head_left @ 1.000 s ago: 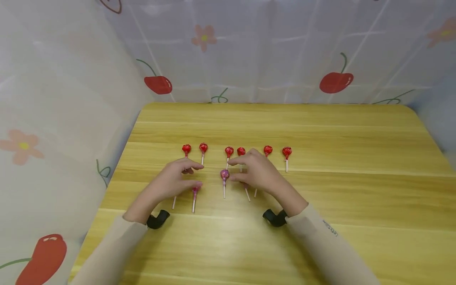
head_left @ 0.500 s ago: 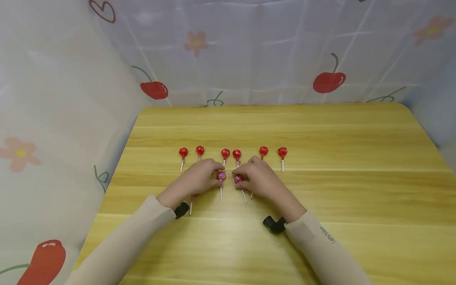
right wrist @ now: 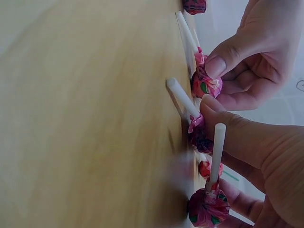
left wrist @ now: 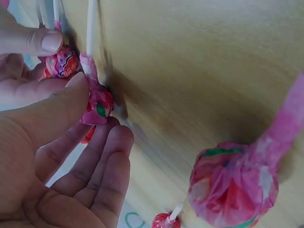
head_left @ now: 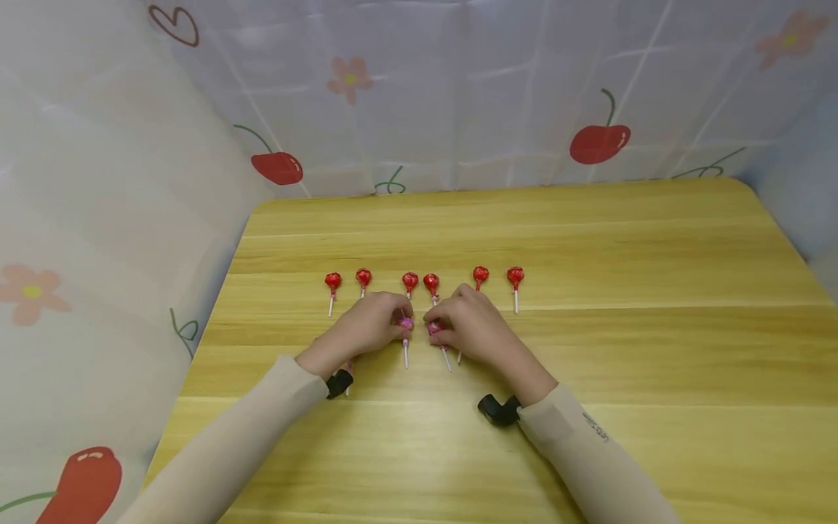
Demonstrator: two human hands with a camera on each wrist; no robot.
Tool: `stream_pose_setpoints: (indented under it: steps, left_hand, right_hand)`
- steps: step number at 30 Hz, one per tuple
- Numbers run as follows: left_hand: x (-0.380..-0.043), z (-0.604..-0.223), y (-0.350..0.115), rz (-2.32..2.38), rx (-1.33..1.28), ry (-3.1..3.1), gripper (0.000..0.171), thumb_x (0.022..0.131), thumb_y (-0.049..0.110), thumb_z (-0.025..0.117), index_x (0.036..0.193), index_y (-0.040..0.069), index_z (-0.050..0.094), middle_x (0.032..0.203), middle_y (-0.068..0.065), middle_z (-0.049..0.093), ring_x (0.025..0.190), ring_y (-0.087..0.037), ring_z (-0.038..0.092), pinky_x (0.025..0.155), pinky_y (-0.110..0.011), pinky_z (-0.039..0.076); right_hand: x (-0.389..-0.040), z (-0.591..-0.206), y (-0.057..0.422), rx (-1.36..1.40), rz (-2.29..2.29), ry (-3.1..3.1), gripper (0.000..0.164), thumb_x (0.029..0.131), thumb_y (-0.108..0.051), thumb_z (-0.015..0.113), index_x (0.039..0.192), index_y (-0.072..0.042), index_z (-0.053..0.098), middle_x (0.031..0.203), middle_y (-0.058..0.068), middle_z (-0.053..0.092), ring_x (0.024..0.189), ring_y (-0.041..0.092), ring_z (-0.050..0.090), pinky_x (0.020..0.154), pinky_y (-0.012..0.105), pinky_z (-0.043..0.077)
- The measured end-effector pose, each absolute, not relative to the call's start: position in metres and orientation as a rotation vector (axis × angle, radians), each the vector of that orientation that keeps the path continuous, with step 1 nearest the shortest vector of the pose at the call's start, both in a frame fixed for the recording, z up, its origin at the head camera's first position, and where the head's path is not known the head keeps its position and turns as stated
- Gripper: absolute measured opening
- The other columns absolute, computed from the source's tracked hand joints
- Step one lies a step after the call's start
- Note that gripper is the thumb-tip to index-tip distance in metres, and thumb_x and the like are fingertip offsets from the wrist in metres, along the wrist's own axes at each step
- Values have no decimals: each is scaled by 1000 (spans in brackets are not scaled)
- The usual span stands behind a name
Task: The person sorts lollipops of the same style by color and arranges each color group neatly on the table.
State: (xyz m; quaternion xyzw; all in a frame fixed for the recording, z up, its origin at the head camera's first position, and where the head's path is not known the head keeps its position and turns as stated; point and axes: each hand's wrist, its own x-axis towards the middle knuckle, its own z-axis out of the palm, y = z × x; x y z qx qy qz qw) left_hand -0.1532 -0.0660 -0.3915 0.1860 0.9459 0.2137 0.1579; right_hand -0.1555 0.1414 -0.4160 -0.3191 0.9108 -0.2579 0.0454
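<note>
Near the middle of the table, my left hand (head_left: 373, 320) pinches a pink-wrapped lollipop (left wrist: 97, 107) between thumb and fingers, its white stick pointing toward me. Just to the right, my right hand (head_left: 473, 325) pinches a second pink-wrapped lollipop (right wrist: 202, 135), whose stick slants slightly. The two hands face each other with a small gap between the candies. Another pink lollipop (right wrist: 209, 204) lies by the fingers of my right hand; from the head, only its stick (head_left: 460, 358) shows. Beneath my left wrist, a further pink lollipop (head_left: 349, 367) is mostly hidden.
Beyond the hands lies a row of several red lollipops, from a left one (head_left: 333, 281) to a right one (head_left: 515, 276). The wooden table (head_left: 622, 349) meets a printed curtain (head_left: 458, 94) at its back and left.
My left hand has moved right from the left-hand pink lollipops and now pinches the middle one. My right hand has closed its fingers on the pink lollipop beside it.
</note>
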Motion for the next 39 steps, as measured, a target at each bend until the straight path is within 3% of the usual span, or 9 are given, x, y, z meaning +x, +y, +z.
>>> stream_pose_setpoints:
  steps: [7,13,20,34,39]
  left_hand:
    - [-152,-378,-75,800,491,2611,10,88,19,76,93,16,68,88,3,68,84,-13,62,81,-31,52]
    - [-131,-361,-81,838,474,2560,12,88,16,76,99,17,70,89,5,67,84,-11,61,81,-30,51]
    - [-112,-377,-86,787,523,2549,11,86,12,77,94,15,70,84,6,65,79,-9,58,76,-27,50]
    - [-105,-396,-85,690,526,2638,11,84,20,80,90,16,71,82,6,62,75,-10,54,70,-27,47]
    - [-103,-396,-86,697,527,2643,13,84,19,81,92,15,71,83,6,63,76,-10,54,70,-27,47]
  right_hand:
    - [-156,-415,140,-948,-772,2777,23,80,-27,83,102,-21,79,94,-11,75,85,16,46,77,32,37]
    - [-158,-416,141,-923,-757,2776,25,80,-28,84,104,-22,79,96,-10,75,87,17,46,78,32,37]
    - [-158,-416,140,-921,-734,2778,25,80,-29,83,103,-22,79,97,-11,75,89,17,47,79,33,38]
    - [-154,-414,136,-868,-783,2775,26,81,-27,83,105,-21,78,97,-10,75,89,16,48,80,33,37]
    - [-148,-411,135,-757,-887,2811,28,79,-31,85,105,-24,78,94,-13,73,97,15,47,93,40,29]
